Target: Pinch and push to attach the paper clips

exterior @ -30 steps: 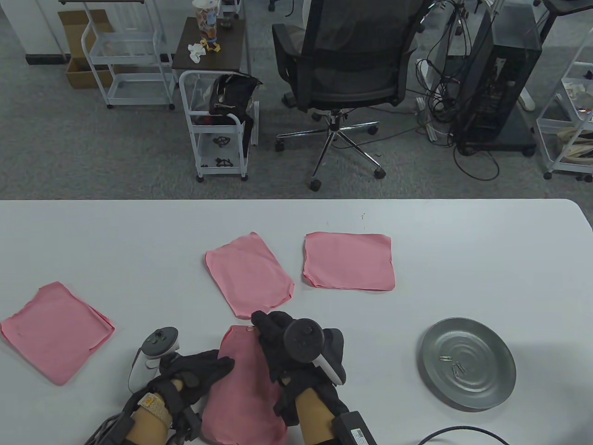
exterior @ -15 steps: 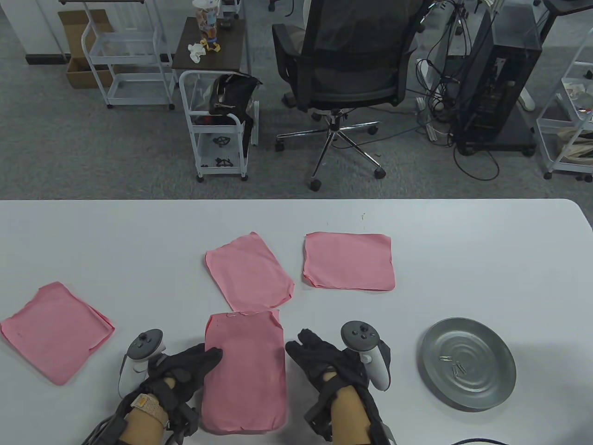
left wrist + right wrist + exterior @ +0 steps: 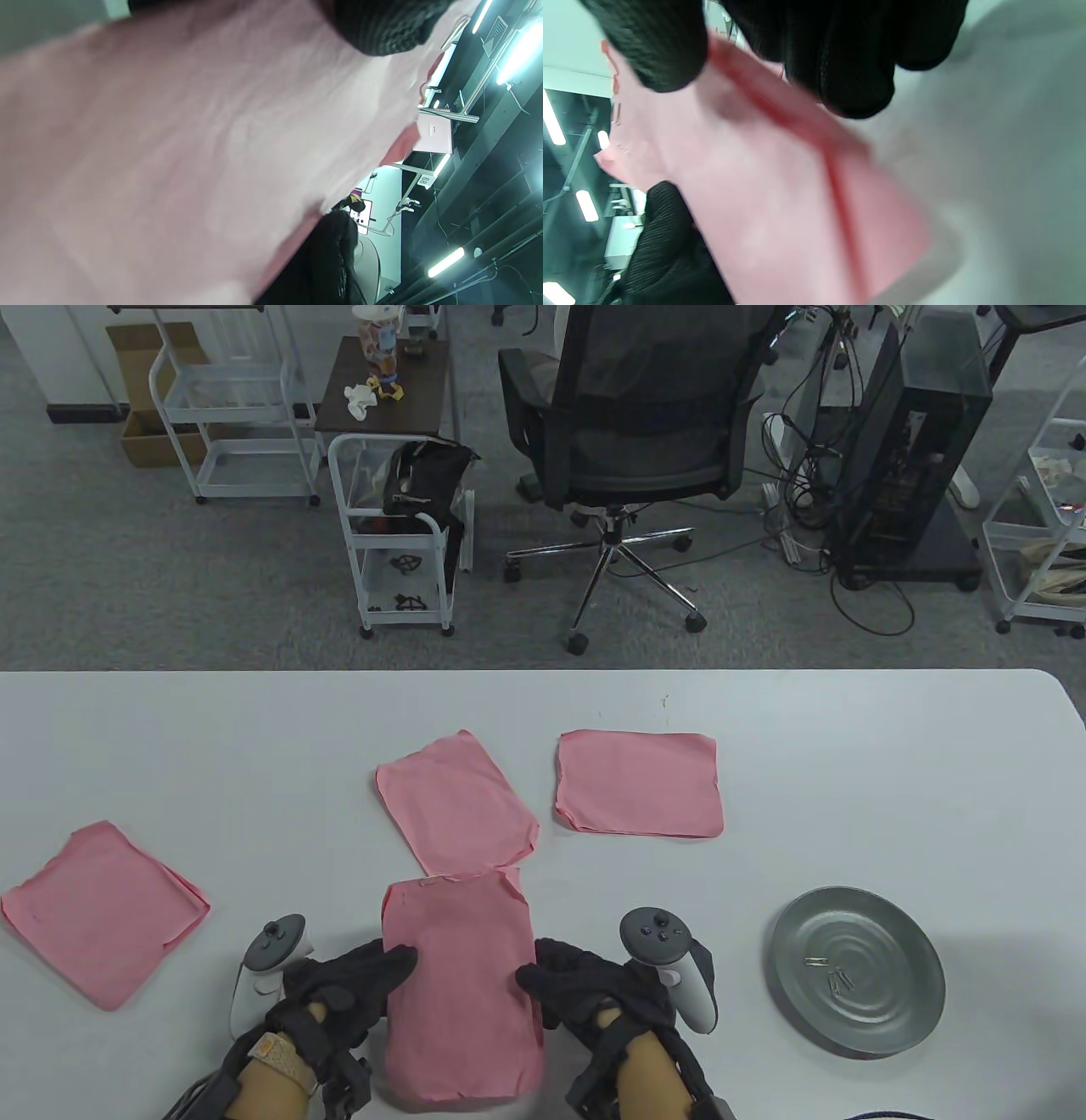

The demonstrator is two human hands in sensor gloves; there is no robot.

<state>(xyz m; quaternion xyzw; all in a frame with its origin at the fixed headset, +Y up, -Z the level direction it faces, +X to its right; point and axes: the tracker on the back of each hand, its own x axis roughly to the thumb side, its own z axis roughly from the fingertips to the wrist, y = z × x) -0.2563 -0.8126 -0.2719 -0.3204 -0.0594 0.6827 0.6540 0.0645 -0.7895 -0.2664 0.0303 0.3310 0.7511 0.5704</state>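
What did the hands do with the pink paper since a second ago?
The right hand left the paper clip at the top edge and came down to the pink stack's right side. Both hands now hold it, with the left hand opposite. Other stacks and the metal plate stayed put.

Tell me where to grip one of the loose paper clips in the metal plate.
Judging by the table view, pinch a paper clip across its thin wire sides, coming straight down with the right hand, which is nearer. The clips lie flat on the shallow metal plate, so the raised rim blocks a sideways approach.
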